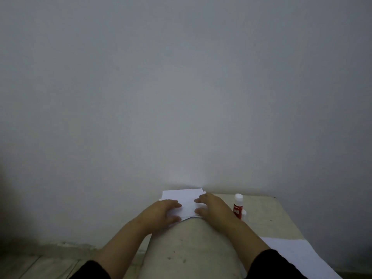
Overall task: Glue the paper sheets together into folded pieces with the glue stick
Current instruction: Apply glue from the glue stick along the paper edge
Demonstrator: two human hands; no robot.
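A white folded paper piece (184,200) lies at the far end of a narrow beige table (187,244), against the wall. My left hand (163,213) rests flat on its left part, fingers spread. My right hand (211,206) presses on its right part, fingers stretched over the paper. A glue stick (238,206) with a red label and white cap stands upright just right of my right hand; neither hand touches it. More white paper sheets (298,256) lie at the table's near right.
A plain grey-white wall (181,87) fills most of the view right behind the table. A tiled floor (40,264) shows at lower left, beyond the table's left edge. A small white cap-like thing (244,213) sits beside the glue stick.
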